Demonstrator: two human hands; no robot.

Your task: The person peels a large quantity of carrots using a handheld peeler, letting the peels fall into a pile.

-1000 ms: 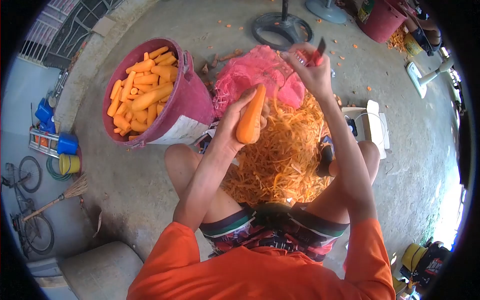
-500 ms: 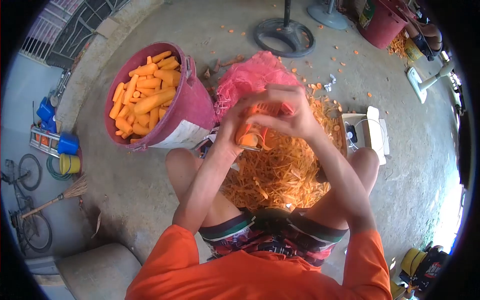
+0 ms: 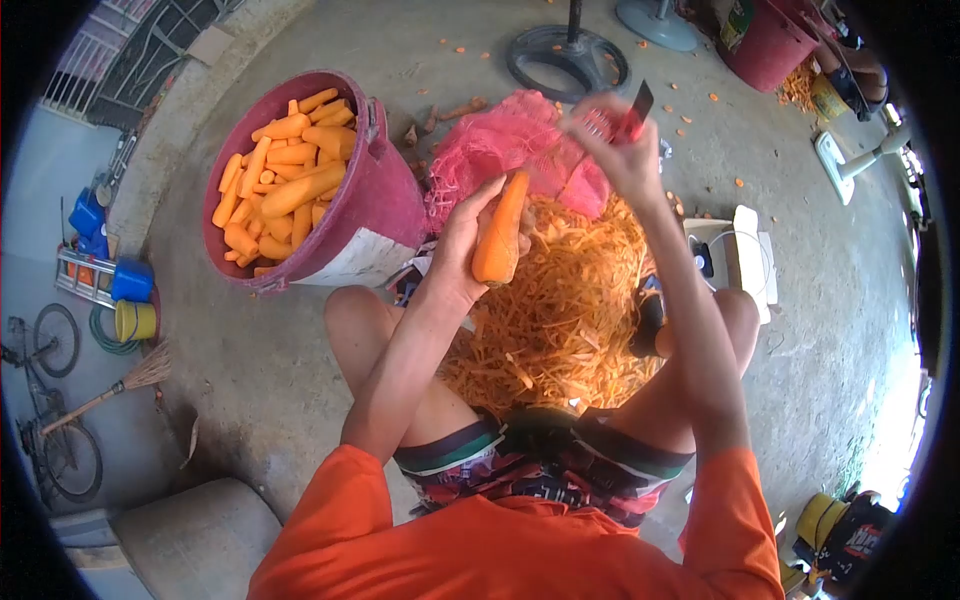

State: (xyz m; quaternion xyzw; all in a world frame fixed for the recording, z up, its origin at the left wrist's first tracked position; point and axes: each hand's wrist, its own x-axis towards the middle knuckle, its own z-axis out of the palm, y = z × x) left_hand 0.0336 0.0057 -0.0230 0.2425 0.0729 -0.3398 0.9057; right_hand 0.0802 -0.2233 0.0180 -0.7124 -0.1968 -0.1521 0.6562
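My left hand (image 3: 462,235) is closed around a carrot (image 3: 499,238), which stands nearly upright with its thick end toward me. Up and to the right, my right hand (image 3: 628,165) grips a red-handled peeler (image 3: 632,123), its dark flat end pointing up and away from the carrot. Motion blurs some of the right fingers. Below both hands, a heap of orange carrot peelings (image 3: 560,320) lies between my legs. A pink mesh sack (image 3: 490,145) lies crumpled just beyond the heap.
A large maroon tub (image 3: 385,205) full of peeled carrots stands at the left. To the right is an open white box (image 3: 752,260) with a cable. A round black stand base (image 3: 520,75) sits ahead. Another person's leg (image 3: 862,75) shows at the far right beside a red bucket (image 3: 765,50).
My right hand has moved up and right with the peeler, away from the left hand. The carrot, earlier largely covered by the hands, now shows plainly in my left hand.
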